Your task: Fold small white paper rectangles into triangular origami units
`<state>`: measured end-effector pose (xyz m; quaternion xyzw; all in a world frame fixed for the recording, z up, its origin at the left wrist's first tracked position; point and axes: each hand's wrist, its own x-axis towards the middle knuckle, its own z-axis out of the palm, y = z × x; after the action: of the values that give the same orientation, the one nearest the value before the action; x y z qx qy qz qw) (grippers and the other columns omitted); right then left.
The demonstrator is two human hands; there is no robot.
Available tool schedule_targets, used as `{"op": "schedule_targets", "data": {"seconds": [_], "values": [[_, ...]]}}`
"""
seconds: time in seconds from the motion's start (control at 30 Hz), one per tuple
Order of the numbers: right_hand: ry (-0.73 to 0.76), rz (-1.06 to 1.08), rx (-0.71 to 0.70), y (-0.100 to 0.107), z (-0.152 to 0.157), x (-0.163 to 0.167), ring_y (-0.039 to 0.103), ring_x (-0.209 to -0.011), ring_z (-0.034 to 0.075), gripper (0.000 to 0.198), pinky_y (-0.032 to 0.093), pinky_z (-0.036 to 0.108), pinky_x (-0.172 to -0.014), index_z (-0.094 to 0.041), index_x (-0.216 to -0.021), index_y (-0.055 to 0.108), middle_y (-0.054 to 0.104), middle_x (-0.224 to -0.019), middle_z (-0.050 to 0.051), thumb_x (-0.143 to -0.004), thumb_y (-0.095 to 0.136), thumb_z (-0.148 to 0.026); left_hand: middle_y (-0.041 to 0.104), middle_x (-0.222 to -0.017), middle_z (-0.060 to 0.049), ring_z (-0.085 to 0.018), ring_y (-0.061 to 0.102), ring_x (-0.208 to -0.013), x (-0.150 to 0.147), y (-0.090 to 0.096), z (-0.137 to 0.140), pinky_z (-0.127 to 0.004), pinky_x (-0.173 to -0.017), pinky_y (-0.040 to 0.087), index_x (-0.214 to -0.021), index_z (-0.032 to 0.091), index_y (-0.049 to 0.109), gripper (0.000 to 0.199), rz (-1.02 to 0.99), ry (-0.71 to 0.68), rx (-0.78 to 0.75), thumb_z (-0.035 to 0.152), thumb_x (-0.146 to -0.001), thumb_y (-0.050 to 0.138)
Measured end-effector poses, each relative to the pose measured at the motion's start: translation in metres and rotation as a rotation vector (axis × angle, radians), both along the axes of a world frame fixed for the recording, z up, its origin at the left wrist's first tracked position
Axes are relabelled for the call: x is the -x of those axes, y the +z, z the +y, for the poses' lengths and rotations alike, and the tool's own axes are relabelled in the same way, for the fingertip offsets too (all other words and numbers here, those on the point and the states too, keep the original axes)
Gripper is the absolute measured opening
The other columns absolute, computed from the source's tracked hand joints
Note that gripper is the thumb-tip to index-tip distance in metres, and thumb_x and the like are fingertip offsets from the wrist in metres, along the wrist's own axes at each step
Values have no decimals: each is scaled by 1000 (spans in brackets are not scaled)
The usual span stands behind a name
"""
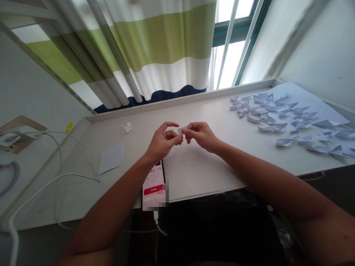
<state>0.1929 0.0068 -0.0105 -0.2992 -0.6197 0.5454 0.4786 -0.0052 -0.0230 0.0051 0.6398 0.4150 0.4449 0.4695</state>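
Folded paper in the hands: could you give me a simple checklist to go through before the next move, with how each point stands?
1. Folded paper held: ok, pinched by the right hand.
2. Left hand gripping it too: cannot tell; its thumb is close to the lower edge.
3. Folds crisp: cannot tell, too small to judge.
4. Paper boats away from the hands: ok, spread over the right of the desk.
5. Phone in full view: not ok, the left arm partly hides it.
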Motion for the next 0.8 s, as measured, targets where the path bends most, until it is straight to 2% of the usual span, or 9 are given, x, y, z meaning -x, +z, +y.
{"op": "schedule_targets", "data": {"seconds": [0.07,0.13,0.23,0.4,0.57,0.67,0.8], "values": [[-26,-24,0,-2,0,1,67,-59,14,49,57,29,-59,-18,-74,74,73,-65,2,-79,91,-64,78,-84,-2,-21,76,-82,-1,0,-2,-32,-76,58,-128,22,68,42,127,68,-81,35,-91,82],[-65,-62,-6,-4,0,1,68,-59,15,49,56,29,-58,-18,-73,73,72,-64,3,-80,90,-64,81,-104,-7,-23,76,-94,-3,-2,-4,-30,-73,57,-128,24,74,35,263,154,-211,35,-94,78],[-66,-63,-26,-7,1,3,70,-62,16,50,57,30,-60,-18,-76,72,74,-68,4,-79,91,-64,82,-122,-10,-25,76,-103,-4,-5,-4,-32,-75,59,-123,24,81,32,304,186,-311,38,-94,79],[0,-29,-107,-11,6,3,70,-65,15,55,57,30,-61,-19,-79,67,73,-72,3,-79,89,-69,86,-109,-10,-26,81,-100,0,-6,0,-38,-86,64,-122,21,83,38,214,85,-277,44,-92,85],[17,-152,-197,-11,8,-5,68,-63,14,53,55,30,-60,-19,-80,65,73,-71,2,-87,84,-68,87,-108,-12,-28,84,-97,9,-3,4,-39,-79,68,-131,18,78,52,134,-89,-92,41,-85,92],[43,-200,-220,-11,8,-9,70,-67,16,47,58,32,-63,-19,-85,65,76,-77,5,-93,79,-64,87,-107,-14,-30,85,-98,11,-2,6,-39,-76,69,-129,16,77,52,87,-109,-23,42,-86,91],[49,-250,-235,-13,10,-10,72,-70,17,40,59,34,-66,-19,-90,66,78,-83,6,-97,77,-57,87,-107,-15,-30,85,-98,13,-2,7,-42,-81,71,-125,15,77,48,91,-104,-26,44,-88,89]]}}
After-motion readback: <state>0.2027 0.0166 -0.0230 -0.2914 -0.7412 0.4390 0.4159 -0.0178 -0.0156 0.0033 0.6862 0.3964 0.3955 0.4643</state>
